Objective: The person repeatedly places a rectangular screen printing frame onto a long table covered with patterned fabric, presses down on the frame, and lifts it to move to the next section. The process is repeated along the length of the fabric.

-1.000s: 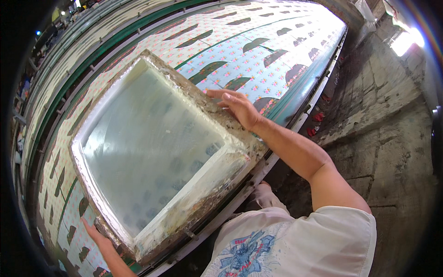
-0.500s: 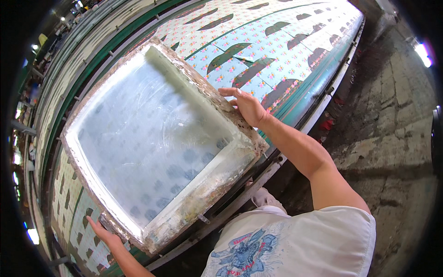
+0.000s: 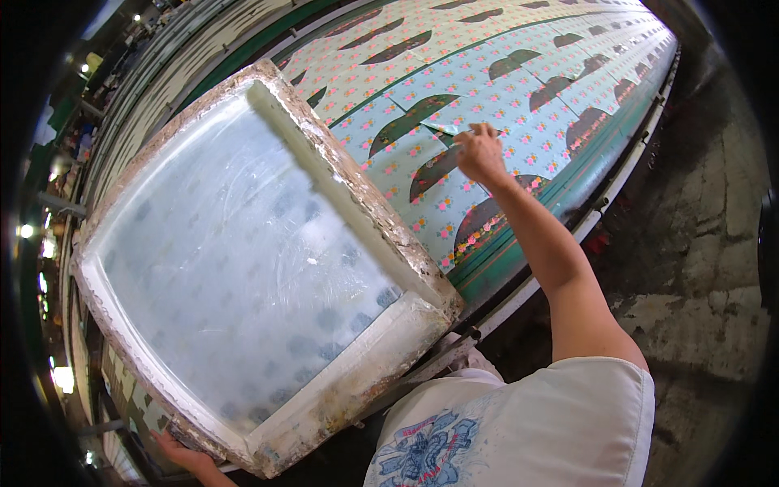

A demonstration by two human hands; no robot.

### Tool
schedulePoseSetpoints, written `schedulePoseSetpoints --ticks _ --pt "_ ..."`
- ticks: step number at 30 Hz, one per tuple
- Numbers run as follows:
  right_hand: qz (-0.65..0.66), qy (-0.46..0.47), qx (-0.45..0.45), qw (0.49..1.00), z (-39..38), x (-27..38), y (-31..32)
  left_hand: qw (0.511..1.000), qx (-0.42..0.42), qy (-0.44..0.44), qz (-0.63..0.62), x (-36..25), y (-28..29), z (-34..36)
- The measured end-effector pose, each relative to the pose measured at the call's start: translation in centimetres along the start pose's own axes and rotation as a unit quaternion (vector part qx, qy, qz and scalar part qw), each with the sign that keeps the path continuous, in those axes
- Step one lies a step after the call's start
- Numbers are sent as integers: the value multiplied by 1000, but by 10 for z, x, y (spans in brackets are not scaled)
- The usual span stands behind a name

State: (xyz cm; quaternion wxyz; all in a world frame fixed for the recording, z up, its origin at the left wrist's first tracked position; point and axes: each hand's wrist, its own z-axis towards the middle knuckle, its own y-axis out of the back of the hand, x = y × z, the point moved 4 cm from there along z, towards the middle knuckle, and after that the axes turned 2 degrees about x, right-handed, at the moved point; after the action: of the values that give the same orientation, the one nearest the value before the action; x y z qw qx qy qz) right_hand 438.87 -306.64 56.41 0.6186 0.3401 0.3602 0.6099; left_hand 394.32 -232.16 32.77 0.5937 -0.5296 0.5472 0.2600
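Note:
A screen-printing frame (image 3: 243, 276) with crusted, paint-stained edges and pale translucent mesh fills the left and middle, tilted over a long printing table. My left hand (image 3: 185, 454) grips its lower left edge; the frame hides part of the fingers. Beyond the frame's right side, my right hand (image 3: 480, 154) hovers over the flower-printed light blue sheet (image 3: 422, 219). Its fingers are bent and slightly apart, with nothing visible in them. Just left of those fingertips, a small flap (image 3: 441, 128) of the sheet is turned up beside a dark half-round patch.
A metal rail (image 3: 596, 215) runs along the table's right edge, beside a stained concrete floor (image 3: 690, 268). Cream printed pieces (image 3: 357, 40) and more long tables (image 3: 178, 73) lie farther left. Bright lamps (image 3: 63, 377) show at the left rim.
My right hand has let go of the frame's right edge and moved up and right over the printed sheet. The frame has shifted left, with my left hand still at its edge.

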Motion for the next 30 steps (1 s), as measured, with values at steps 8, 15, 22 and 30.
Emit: schedulePoseSetpoints --ticks 8,15,22,30 --pt "19 68 54 996 38 -33 -59 998 -25 8 52 -9 22 -10" --pt "10 119 -55 991 35 -29 -66 995 -49 -20 88 -6 57 7" --pt "29 218 -56 974 -9 17 -50 999 1 2 50 -5 62 13" --pt "666 -51 328 668 -178 108 -81 1000 11 -4 -14 3 49 15"
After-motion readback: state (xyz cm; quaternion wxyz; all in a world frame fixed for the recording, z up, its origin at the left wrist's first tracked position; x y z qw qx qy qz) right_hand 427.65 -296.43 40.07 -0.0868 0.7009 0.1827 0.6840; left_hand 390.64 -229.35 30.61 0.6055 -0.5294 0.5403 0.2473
